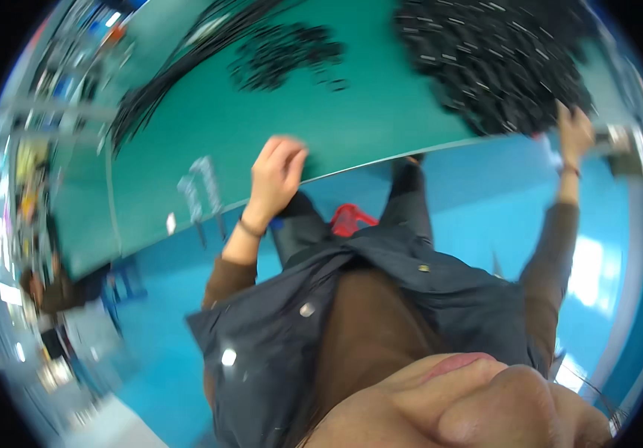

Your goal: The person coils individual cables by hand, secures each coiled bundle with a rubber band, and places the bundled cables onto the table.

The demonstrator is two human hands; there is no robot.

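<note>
My left hand (278, 178) hovers over the near edge of the green table (381, 119). Its fingers are loosely bent, the thumb stands a little off them, and I see nothing between them; motion blurs the tips. Far to the right my right hand (576, 136) is stretched out to the near right edge of a large heap of black pieces (493, 67). Its fingers are apart, and I see nothing held in them. The pieces look like short, shiny, looped black parts, too blurred to name.
A smaller scatter of black loops (284, 56) lies mid-table, with a bundle of long black strands (179, 67) to its left. Two clear-wrapped tools (205, 183) lie at the near left edge. Something red (350, 220) sits between my legs. Another person (56, 291) is at far left.
</note>
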